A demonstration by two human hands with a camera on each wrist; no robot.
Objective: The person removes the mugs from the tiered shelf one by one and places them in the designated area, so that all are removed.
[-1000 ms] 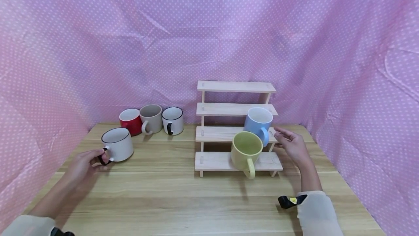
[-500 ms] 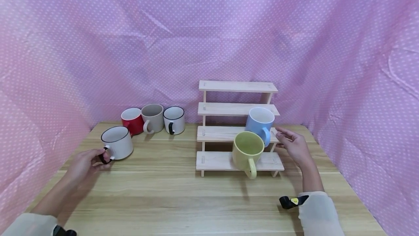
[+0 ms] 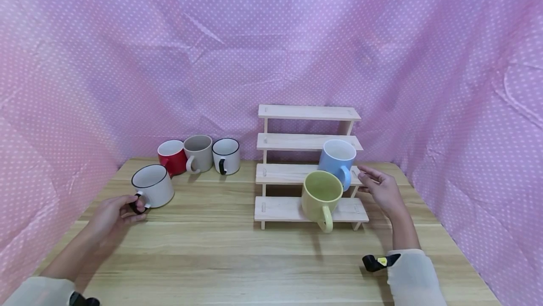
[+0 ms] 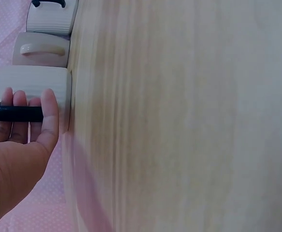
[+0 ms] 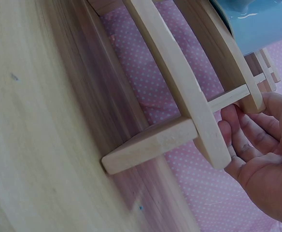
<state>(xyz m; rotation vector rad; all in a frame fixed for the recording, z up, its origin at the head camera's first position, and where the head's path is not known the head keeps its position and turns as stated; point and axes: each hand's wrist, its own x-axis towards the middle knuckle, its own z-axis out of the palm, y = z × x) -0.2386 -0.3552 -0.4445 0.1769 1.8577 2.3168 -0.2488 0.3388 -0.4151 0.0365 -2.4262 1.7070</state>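
Observation:
My left hand (image 3: pixel 111 214) holds a white mug (image 3: pixel 156 190) with a dark rim by its black handle. In the left wrist view, fingers (image 4: pixel 19 133) curl through that handle (image 4: pixel 18 113) from below. At the right end of a four-step wooden display shelf (image 3: pixel 282 173), my right hand (image 3: pixel 382 190) grips the end of the second-lowest board (image 5: pixel 218 43), thumb above and fingers bent beneath. A blue mug (image 3: pixel 333 160) stands on that board. In front of it, a yellow-green mug (image 3: pixel 316 204) stands on the lowest board, its handle towards me.
Behind the held white mug, a red mug (image 3: pixel 174 162), a grey-beige mug (image 3: pixel 203 155) and a smaller white mug (image 3: pixel 231 161) with a black handle stand in a row. They are on the wooden table (image 3: pixel 203 254). Pink dotted cloth (image 3: pixel 271 37) hangs behind and at both sides.

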